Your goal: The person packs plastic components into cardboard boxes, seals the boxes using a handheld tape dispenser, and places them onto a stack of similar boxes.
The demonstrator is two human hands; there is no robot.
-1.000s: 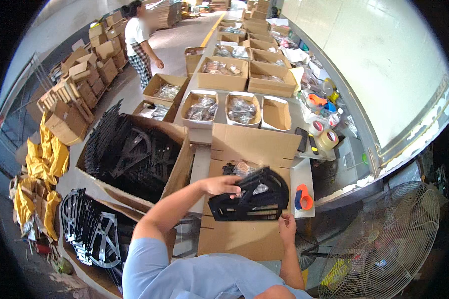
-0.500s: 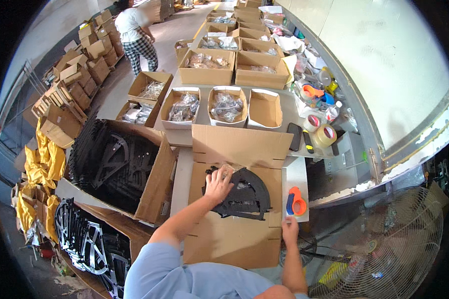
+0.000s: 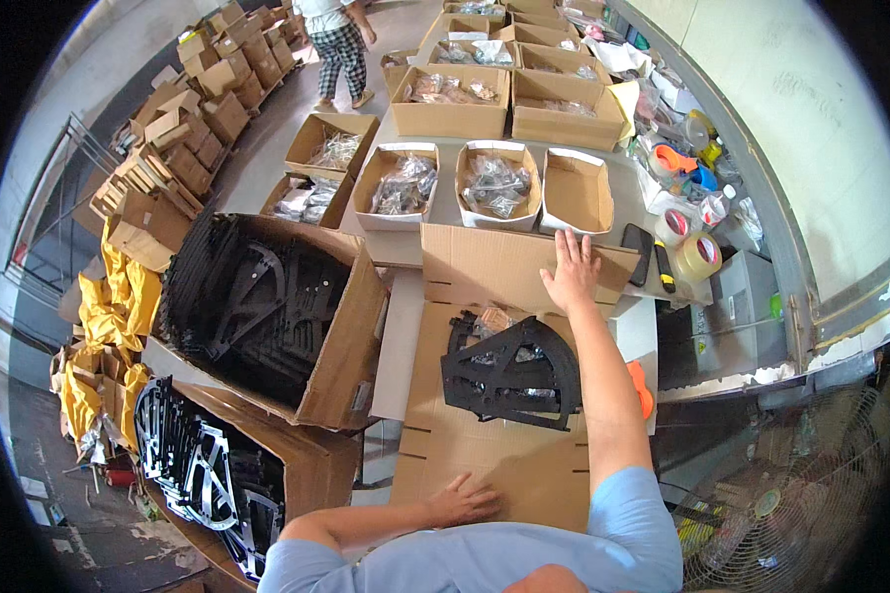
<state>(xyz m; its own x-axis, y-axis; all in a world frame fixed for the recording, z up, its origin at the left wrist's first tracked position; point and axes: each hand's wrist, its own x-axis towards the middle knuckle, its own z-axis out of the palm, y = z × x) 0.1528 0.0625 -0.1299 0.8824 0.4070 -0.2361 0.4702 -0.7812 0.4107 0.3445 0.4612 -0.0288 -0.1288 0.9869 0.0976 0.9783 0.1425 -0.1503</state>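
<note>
Right arm extends straight forward, elbow nearly locked. Right hand (image 3: 570,271) lies palm down, fingers (image 3: 564,247) spread and flat, gripping nothing. Left arm bends sharply across the body. Left hand (image 3: 462,500) rests palm down near the torso, fingers splayed, empty.

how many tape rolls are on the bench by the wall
2. A white tape roll and a tan tape roll sit side by side right of the right hand, which presses the cardboard flap. More may hide in the clutter beyond.
</note>
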